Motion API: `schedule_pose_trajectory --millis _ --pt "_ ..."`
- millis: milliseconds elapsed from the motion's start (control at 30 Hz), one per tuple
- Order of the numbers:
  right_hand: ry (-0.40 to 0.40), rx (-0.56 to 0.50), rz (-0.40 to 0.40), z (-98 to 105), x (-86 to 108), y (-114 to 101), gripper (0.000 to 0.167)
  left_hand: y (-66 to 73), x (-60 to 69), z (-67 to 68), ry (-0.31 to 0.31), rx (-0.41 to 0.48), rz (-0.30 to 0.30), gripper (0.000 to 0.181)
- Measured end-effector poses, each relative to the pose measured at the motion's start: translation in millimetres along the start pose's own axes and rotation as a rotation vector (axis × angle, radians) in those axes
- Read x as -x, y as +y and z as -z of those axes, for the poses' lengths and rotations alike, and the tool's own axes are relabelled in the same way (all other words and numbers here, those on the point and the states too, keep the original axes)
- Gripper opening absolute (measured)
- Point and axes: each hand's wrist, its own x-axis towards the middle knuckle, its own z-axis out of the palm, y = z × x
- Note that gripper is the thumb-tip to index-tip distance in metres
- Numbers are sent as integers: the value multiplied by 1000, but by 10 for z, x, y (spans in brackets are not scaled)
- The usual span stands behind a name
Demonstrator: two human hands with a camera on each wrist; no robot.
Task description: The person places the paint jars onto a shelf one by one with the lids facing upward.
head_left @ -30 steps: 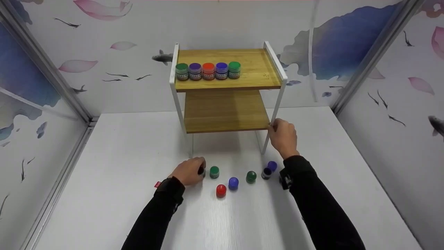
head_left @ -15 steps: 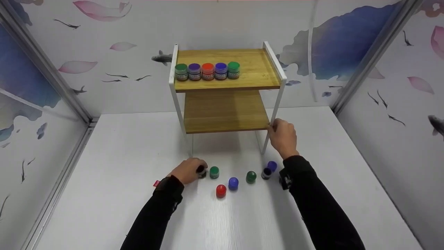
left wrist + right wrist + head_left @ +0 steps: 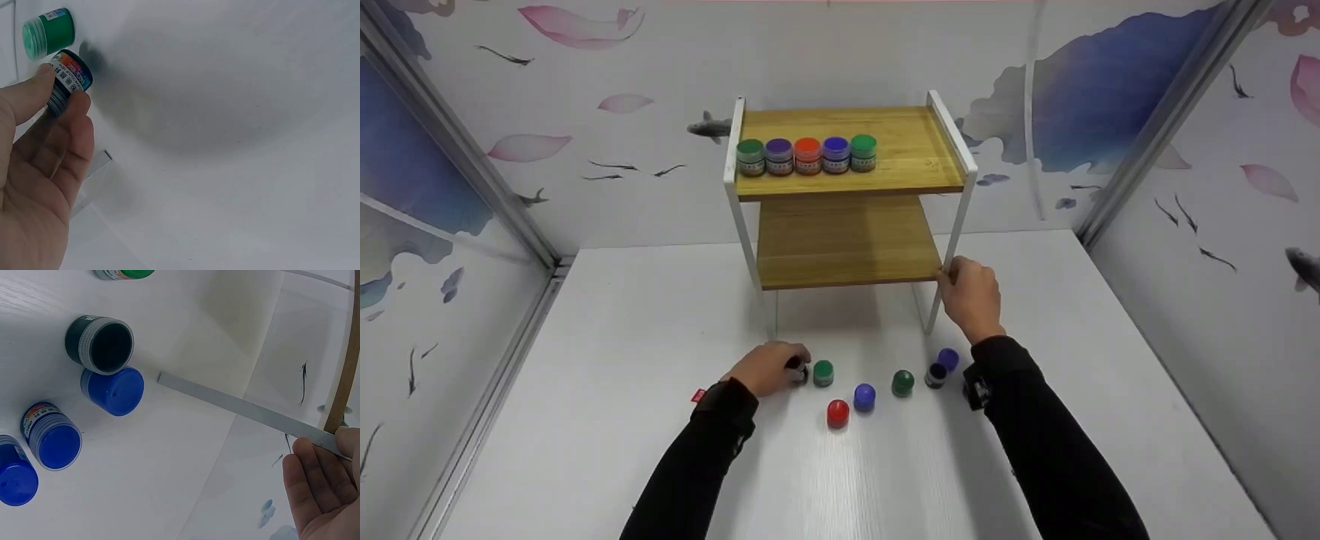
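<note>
"What are the left fingers doing?"

"Thumb and fingers of the left hand (image 3: pixel 765 369) pinch a dark jar (image 3: pixel 70 73), its printed label turned to the left wrist camera"

"And where is that jar?"

"Low by the white table (image 3: pixel 585 390), in front of the rack (image 3: pixel 952 132), tilted compared with its neighbour, a green-lidded jar (image 3: pixel 823 373) just beside it. I can't tell whether it touches the tabletop"

"The right fingers?"

"The right hand (image 3: pixel 973 300) grips the white front leg (image 3: pixel 247 410), right at the corner of the lower shelf (image 3: pixel 840 247)"

"What lies between the two hands?"

"A red jar (image 3: pixel 838 413) nearest the person, then a blue jar (image 3: pixel 865 397) close to it, then a dark green jar (image 3: pixel 903 383). By the right sleeve (image 3: pixel 1050 435) stand a black-topped jar (image 3: pixel 936 375) and a blue-lidded jar (image 3: pixel 949 359), one just behind the other; the right wrist view shows two more blue jars (image 3: pixel 52 439) nearby"

"Further out?"

"On the left part of the upper shelf (image 3: pixel 915 124), five jars in a row, lids running green (image 3: pixel 751 157), purple (image 3: pixel 779 157), red (image 3: pixel 808 156), blue (image 3: pixel 836 154), green (image 3: pixel 863 153). Behind, a white wall (image 3: pixel 840 45) printed with pink petals and fish"
</note>
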Motion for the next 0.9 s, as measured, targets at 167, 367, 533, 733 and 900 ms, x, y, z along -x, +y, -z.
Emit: schedule_pose_trajectory --millis 167,367,533,733,900 --pt "-7 0 -15 2 -6 -2 16 15 3 6 -35 7 5 28" --pt "-13 -2 -17 -6 -16 -3 17 41 23 30 -63 -7 25 36" --pt "-5 -1 -9 -6 -16 -4 17 46 24 35 -52 -24 27 34" --pt "-17 1 -20 1 -10 -8 17 25 17 22 -31 -43 10 31" --pt "-30 3 -31 6 -6 -16 18 40 25 32 -47 -37 9 31"
